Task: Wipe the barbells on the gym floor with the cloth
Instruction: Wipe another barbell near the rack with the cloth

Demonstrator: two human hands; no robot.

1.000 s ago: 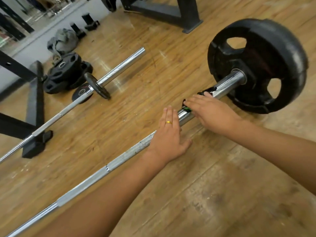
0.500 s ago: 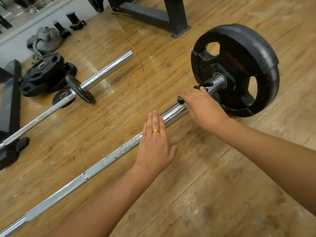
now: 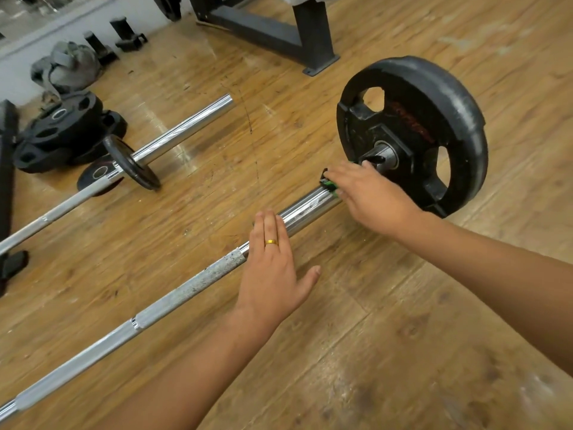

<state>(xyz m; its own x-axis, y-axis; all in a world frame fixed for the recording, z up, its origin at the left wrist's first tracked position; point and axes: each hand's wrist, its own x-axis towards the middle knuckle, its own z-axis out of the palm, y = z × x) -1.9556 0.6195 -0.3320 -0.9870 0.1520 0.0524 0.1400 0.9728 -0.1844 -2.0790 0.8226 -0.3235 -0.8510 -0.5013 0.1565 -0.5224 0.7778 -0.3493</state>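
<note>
Gripping cloth (image 3: pixel 329 184) (right hand (image 3: pixel 369 197)); barbell (image 3: pixel 310 204) beneath

Two barbells (image 3: pixel 192 287), two hands (image 3: pixel 273 274), one cloth (image 3: pixel 329 185) (mostly covered).

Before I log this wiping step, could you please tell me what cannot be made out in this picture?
Head view:
- cloth: mostly under the right hand; only a green-black edge shows.
- near barbell: one end cut off by the lower left edge, the other behind the weight plate.
- its red lettering: too blurred to read.
</note>
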